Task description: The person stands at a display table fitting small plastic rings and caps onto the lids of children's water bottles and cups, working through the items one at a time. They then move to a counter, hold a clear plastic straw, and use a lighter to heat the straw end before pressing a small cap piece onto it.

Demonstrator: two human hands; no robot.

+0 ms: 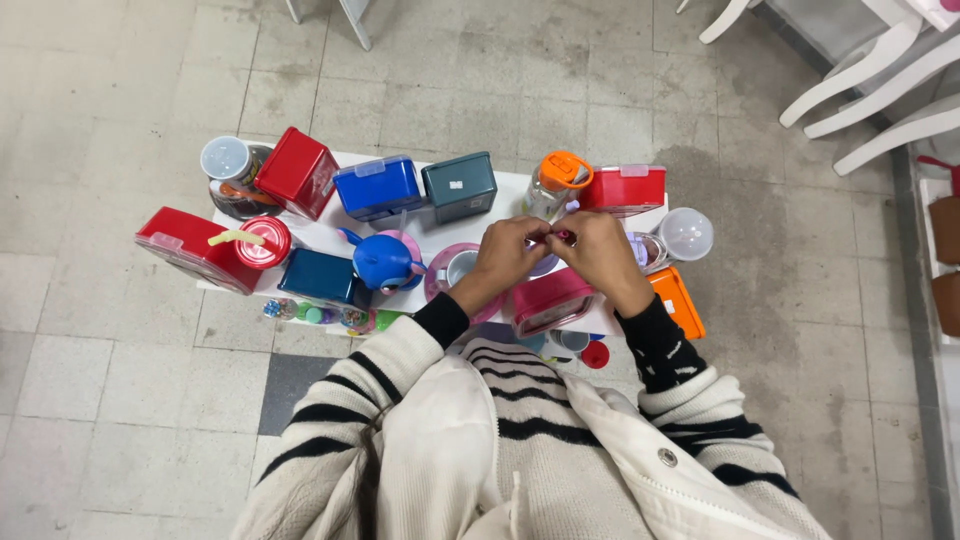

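My left hand (508,249) and my right hand (598,248) meet over the middle of a small white table (325,235). Their fingertips pinch a small pink object (562,236) between them; its shape is too small to tell. Right below the hands lies a pink lunch box (550,300). A pink cup with a round rim (452,268) stands just left of my left wrist. A clear bottle with an orange lid (556,181) stands just beyond the hands.
The table is crowded with red (297,172), blue (378,187) and teal (459,186) boxes, a blue figure-shaped bottle (385,262), a red straw cup (262,241) and an orange box (678,302). White chairs (880,80) stand at the upper right on a tiled floor.
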